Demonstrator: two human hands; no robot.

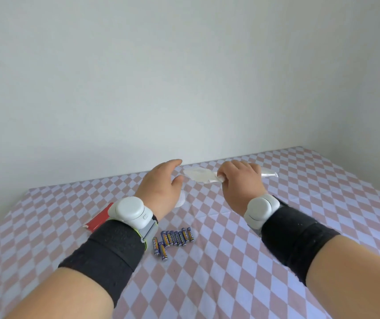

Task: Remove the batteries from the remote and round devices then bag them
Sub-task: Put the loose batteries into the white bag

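Note:
Several small blue and yellow batteries [172,241] lie in a loose row on the checked tablecloth [230,261], just in front of my left wrist. My right hand [239,183] grips a clear plastic bag [198,176] above the table, and the bag sticks out on both sides of the fist. My left hand [163,183] hovers beside the bag's left end with fingers relaxed and holds nothing. A white round device [181,200] peeks out from under my left hand. A red object [98,221] lies mostly hidden behind my left wrist.
The table runs back to a plain white wall [184,77]. Its far edge meets the wall just behind my hands, and a second wall closes the right side. Both wrists carry white trackers over black bands.

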